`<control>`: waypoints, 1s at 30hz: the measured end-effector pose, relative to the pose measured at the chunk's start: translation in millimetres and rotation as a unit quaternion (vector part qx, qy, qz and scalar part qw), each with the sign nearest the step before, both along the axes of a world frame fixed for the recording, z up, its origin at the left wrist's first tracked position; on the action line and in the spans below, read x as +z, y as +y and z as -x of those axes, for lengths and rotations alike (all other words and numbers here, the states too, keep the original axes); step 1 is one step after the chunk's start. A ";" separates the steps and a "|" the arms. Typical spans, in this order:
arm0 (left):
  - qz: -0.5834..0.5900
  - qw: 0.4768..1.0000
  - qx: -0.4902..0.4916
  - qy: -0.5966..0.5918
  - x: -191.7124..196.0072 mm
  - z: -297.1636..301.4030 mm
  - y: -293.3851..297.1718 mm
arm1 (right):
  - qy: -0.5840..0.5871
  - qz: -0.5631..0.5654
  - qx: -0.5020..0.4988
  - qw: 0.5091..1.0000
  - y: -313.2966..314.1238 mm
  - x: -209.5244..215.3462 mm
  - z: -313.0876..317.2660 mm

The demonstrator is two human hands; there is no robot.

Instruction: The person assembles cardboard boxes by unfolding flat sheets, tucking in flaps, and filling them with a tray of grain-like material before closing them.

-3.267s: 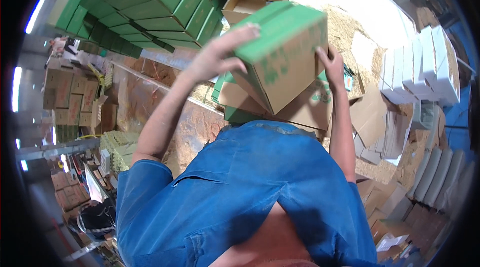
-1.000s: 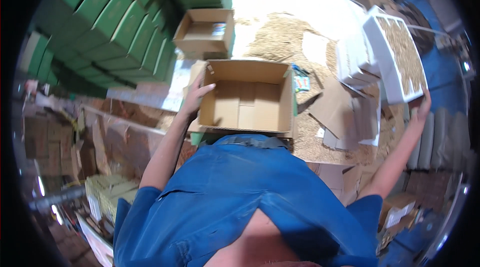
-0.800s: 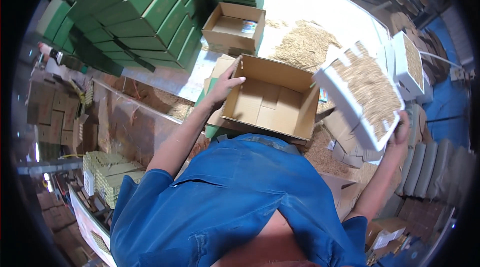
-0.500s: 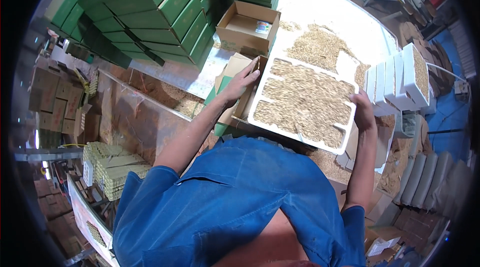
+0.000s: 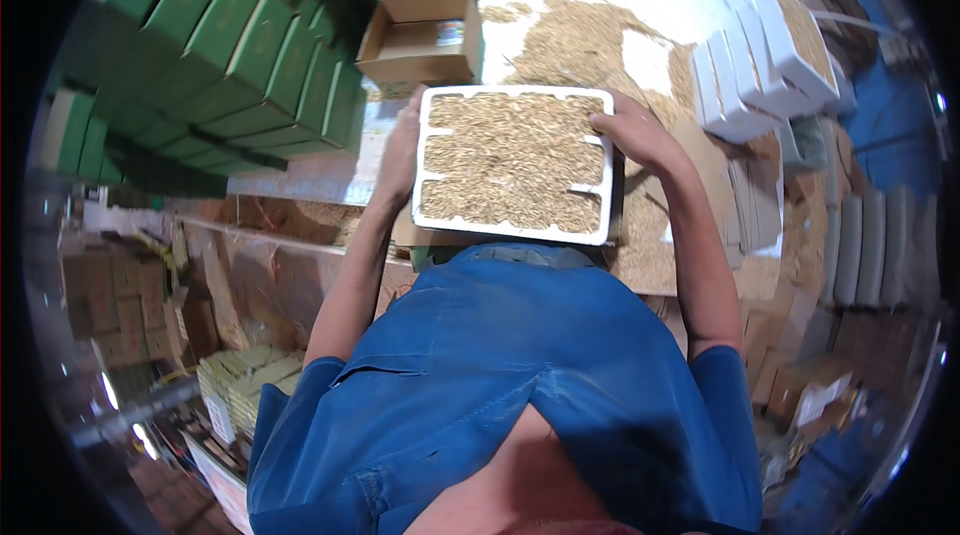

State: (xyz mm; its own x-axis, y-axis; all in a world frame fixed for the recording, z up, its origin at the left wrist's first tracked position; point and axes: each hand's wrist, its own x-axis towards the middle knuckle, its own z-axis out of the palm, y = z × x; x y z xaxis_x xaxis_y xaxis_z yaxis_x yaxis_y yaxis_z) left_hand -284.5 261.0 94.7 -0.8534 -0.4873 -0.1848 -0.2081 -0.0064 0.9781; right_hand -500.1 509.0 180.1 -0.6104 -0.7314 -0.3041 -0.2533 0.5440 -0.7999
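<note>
My left grip (image 5: pixel 403 153) and right grip (image 5: pixel 638 135) held the tray (image 5: pixel 510 231) of husks (image 5: pixel 515 160) before my waist, hiding most of the cardboard (image 5: pixel 405 234) beneath; my left fingertips were hard to make out.

Fisheye view downward from the head

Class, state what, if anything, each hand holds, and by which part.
The right hand holds a white rectangular tray of straw-coloured husks by its right rim, near the far corner; the left hand lies along its left side, grip unclear.
</note>
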 end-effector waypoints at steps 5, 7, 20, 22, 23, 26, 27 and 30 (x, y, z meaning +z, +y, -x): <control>0.569 0.798 -0.192 0.039 67.6 30.3 34.6 | 0.110 -0.107 0.032 0.988 -6.5 -15.9 12.1; 0.590 0.747 -0.305 0.010 64.5 39.3 62.3 | 0.177 -0.158 0.059 0.970 -17.0 -5.6 -4.8; 0.623 0.586 -0.476 -0.203 21.7 49.4 89.5 | 0.178 -0.194 -0.332 0.906 127.7 -140.1 36.8; 0.622 0.582 -0.483 -0.204 21.6 58.1 90.9 | 0.148 -0.338 -0.279 0.887 173.2 -197.0 49.3; 0.619 0.581 -0.487 -0.204 21.0 59.0 91.5 | 0.159 -0.360 -0.265 0.880 187.2 -214.3 45.1; 0.624 0.588 -0.476 -0.196 7.9 56.1 83.2 | 0.225 -0.348 -0.263 0.871 206.7 -245.6 39.3; 0.633 0.583 -0.475 -0.185 5.1 52.3 82.8 | 0.279 -0.325 -0.275 0.861 210.2 -255.6 33.6; 0.603 0.608 -0.479 -0.191 16.1 58.0 84.9 | 0.346 -0.276 -0.246 0.862 213.5 -277.7 29.6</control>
